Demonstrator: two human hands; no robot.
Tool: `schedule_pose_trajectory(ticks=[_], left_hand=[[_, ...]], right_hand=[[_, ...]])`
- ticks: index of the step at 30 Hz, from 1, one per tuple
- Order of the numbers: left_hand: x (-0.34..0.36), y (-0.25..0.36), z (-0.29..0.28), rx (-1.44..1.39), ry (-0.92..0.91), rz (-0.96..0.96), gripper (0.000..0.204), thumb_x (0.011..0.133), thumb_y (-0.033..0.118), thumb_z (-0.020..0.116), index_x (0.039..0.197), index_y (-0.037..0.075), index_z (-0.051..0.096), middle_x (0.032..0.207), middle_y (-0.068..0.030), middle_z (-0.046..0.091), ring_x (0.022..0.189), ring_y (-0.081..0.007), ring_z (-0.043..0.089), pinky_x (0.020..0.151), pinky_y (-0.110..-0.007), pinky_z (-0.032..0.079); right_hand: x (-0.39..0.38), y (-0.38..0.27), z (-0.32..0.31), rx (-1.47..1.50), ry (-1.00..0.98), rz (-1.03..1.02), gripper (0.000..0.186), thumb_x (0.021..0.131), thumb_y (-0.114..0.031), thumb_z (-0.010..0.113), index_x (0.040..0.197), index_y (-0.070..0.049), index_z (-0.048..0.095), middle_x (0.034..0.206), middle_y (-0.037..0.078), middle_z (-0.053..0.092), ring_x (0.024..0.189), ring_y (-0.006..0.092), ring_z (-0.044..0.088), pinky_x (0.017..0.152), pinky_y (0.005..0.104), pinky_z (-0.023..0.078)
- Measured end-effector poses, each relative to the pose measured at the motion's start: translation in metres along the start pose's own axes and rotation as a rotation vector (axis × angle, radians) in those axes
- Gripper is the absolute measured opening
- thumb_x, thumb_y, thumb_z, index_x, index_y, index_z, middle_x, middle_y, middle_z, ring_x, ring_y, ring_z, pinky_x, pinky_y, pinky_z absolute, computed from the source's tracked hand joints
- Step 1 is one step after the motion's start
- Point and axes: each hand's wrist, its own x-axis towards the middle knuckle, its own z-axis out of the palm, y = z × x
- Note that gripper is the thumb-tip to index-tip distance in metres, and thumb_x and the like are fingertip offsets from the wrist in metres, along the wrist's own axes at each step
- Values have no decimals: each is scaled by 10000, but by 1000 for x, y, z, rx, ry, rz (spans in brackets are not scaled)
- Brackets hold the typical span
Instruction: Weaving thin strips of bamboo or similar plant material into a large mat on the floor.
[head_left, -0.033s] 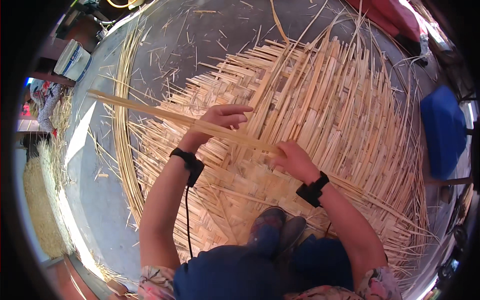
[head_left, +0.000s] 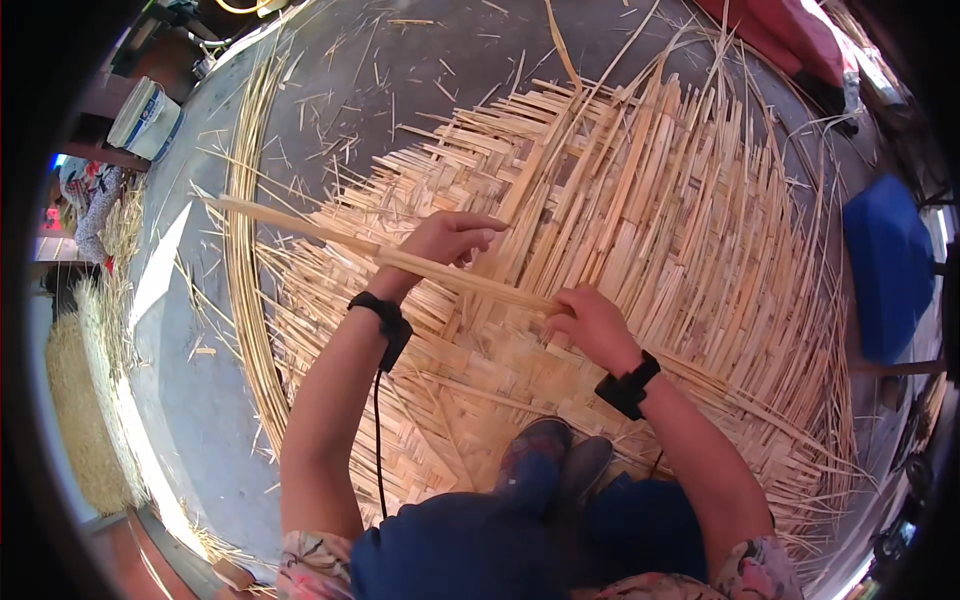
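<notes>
A long, pale bamboo strip (head_left: 480,287) slants across in front of me, its far end reaching left over the floor. My right hand (head_left: 592,322) pinches the strip's right end between thumb and fingers. My left hand (head_left: 445,245) is at the strip's middle, the strip crossing near the base of the thumb. Its fingers point right, loosely bent and apart, not closed round the strip. Beneath both hands spreads a large woven bamboo mat (head_left: 500,355) with loose strip ends round its edges. Black bands are strapped on both wrists.
A bundle of long thin strips (head_left: 243,240) lies left of the mat. Scraps litter the grey floor (head_left: 330,90). A white bucket (head_left: 150,122) stands at far left, a blue object (head_left: 888,270) at right. My shoes (head_left: 545,445) are on the mat. Another person (head_left: 92,205) shows at left.
The strip's left end has shifted slightly right and down, and the strip has turned a little. My right hand keeps its pinch; both hands have barely moved.
</notes>
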Motion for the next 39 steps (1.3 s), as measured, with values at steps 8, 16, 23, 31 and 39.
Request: schedule_pose_trajectory(ticks=[8,16,23,31,39], left_hand=[[40,8,34,372,-32,-110,260,973,221,551,1036,4,680,790,-99,673,764,-186,675,676,-324,530],[57,-17,29,966,101,80,268,914,218,557,882,-26,661,741,-141,664,750,-239,682,713,-393,529],[39,-5,20,-200,-204,-118,186,910,150,610,1011,-4,631,914,-3,629,807,-114,595,770,-288,504],[38,-7,0,119,-15,-227,288,916,171,693,1165,37,633,858,5,645,859,-67,593,688,-260,509],[3,-18,-13,-149,210,42,115,826,110,775,915,56,726,817,41,646,654,-59,535,626,-198,430]], right_hand=[[-22,-13,2,126,111,-42,132,873,-186,673,959,-87,685,930,93,568,862,281,608,757,381,498],[-17,-7,6,108,175,-89,153,846,-141,713,987,-84,693,918,82,577,851,272,617,728,377,509],[-20,-3,5,93,171,-72,161,841,-116,716,998,-89,693,919,80,582,844,271,621,723,377,510],[-16,-5,7,72,161,-75,196,847,-91,696,1041,-92,670,938,87,576,834,286,624,718,387,519],[0,-42,-25,33,125,-61,536,870,-80,649,1374,-50,469,1211,169,545,988,304,617,824,377,530]])
